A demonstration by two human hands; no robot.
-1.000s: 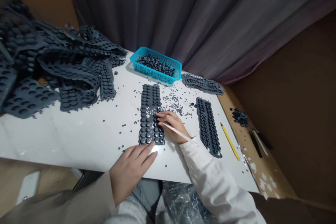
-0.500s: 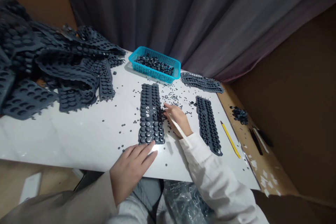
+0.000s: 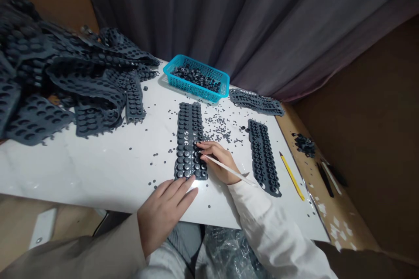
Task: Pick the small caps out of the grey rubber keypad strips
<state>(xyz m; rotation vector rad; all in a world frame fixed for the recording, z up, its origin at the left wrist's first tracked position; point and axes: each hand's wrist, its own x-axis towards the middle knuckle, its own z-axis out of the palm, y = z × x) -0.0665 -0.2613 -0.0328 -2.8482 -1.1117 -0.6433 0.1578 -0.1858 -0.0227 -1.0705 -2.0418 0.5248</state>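
A dark grey rubber sheet with rows of round studs (image 3: 186, 117) lies flat on the white table in front of me. My left hand (image 3: 165, 205) rests with its fingers stretched out, the fingertips on the sheet's near edge. Pinched in my right hand (image 3: 221, 161) is a thin white stick-like tool (image 3: 225, 166). Its tip is at the sheet's right-hand column of studs, and my fingertips hide part of that column. Small dark discs (image 3: 221, 128) are scattered beside the sheet.
A blue basket (image 3: 196, 91) of small black pieces stands at the back. Piled sheets (image 3: 65, 78) fill the left. A second studded sheet (image 3: 264, 157), a yellow pencil-like tool (image 3: 292, 177) and another sheet (image 3: 257, 102) lie to the right. Dark pieces (image 3: 304, 144) sit on the brown board.
My right hand has moved from the sheet's right side toward me and onto its right column, the white tool now lying lower. My left hand has stayed at the near edge.
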